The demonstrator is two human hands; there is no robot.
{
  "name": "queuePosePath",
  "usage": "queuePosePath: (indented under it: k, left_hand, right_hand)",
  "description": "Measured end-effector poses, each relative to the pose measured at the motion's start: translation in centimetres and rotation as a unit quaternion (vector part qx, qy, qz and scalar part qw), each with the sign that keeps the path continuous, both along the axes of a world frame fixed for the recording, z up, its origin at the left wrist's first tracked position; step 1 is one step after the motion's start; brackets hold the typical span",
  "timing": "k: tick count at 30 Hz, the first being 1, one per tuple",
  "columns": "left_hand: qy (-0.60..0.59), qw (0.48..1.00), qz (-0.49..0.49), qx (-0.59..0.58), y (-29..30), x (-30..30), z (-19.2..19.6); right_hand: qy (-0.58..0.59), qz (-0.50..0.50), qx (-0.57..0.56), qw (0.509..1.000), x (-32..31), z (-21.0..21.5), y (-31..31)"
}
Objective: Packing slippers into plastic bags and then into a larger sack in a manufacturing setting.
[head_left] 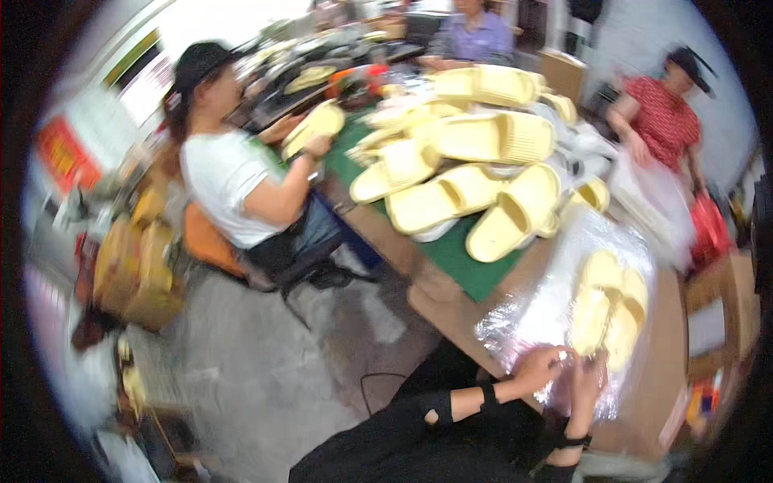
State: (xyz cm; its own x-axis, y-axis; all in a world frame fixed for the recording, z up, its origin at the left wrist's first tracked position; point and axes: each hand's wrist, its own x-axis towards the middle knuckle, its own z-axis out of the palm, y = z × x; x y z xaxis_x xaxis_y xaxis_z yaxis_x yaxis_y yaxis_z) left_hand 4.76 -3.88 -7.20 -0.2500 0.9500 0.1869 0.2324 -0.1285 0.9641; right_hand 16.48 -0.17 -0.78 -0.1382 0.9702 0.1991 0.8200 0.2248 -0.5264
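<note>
A pair of pale yellow slippers (pixel 592 314) lies side by side at the table's near right, on or inside clear plastic. Below their heels, my left hand (pixel 541 369) has its fingers pinched together at the edge of a clear plastic bag (pixel 535 310). Close beside it, my right hand (pixel 588 382) is curled on the same plastic, near the slipper heels. Motion blur softens the fingertips. More shiny clear bags lie flat under the pair.
Several yellow slippers (pixel 471 137) are heaped on a green mat (pixel 475 278) ahead. A seated co-worker in a white shirt (pixel 229 189) holds a yellow slipper (pixel 322 125) at the left. A person in red (pixel 664 121) handles plastic at the right, near a cardboard box (pixel 721 310).
</note>
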Motion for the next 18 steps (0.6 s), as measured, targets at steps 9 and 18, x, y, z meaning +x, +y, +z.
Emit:
queuePosePath:
  k: [9,18]
  left_hand:
    - [-0.293,0.942,-0.077,-0.146,1.3,-1.7,5.7]
    - [-0.324,0.929,-0.140,-0.115,-0.6,-0.4,11.3]
  right_hand:
    - [0.205,0.107,-0.241,0.943,2.1,4.0,-3.1]
    - [0.615,0.170,-0.341,0.690,2.3,1.0,-5.0]
